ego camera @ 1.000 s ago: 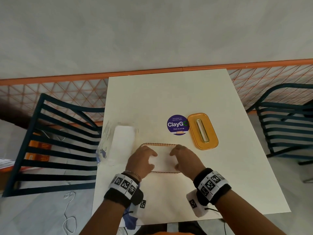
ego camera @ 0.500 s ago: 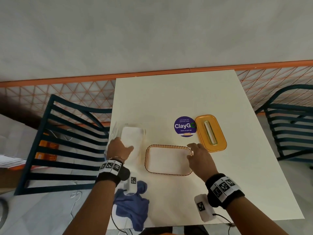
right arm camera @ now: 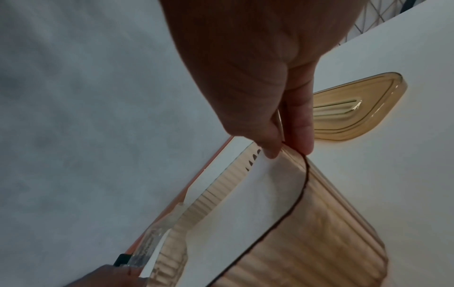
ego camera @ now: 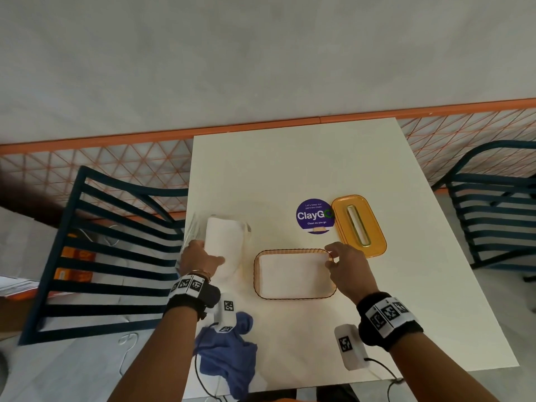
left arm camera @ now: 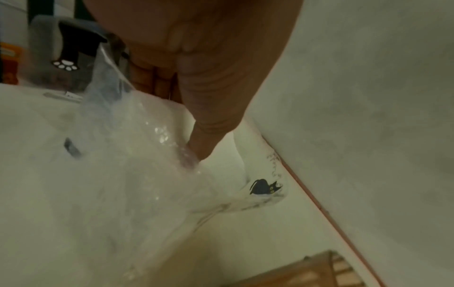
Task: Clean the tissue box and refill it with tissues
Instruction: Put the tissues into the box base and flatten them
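Head view is evenly lit and pretty bright, soft daylight, only faint shadows under the arms on the white table (ego camera: 304, 169). Straight lines bow toward the edges (typical wide-angle). Both wrist views are much dimmer and grainy. The plastic wrap (left arm camera: 137, 155) shows small glare spots and looks smeared; the amber lid (right arm camera: 356, 108) glows a bit.

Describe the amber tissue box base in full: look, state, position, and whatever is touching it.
The tissue box base is a translucent amber, plastic-looking tray, rectangular with rounded corners, ribbed walls and a dark rim. It sits upright and open on the white table, near the front edge, with white tissues lying flat inside. Its slotted lid lies apart, behind and to the right. The right hand pinches the rim at the far right corner, thumb inside and finger outside. The left hand is off it, on the plastic-wrapped tissue pack to its left.
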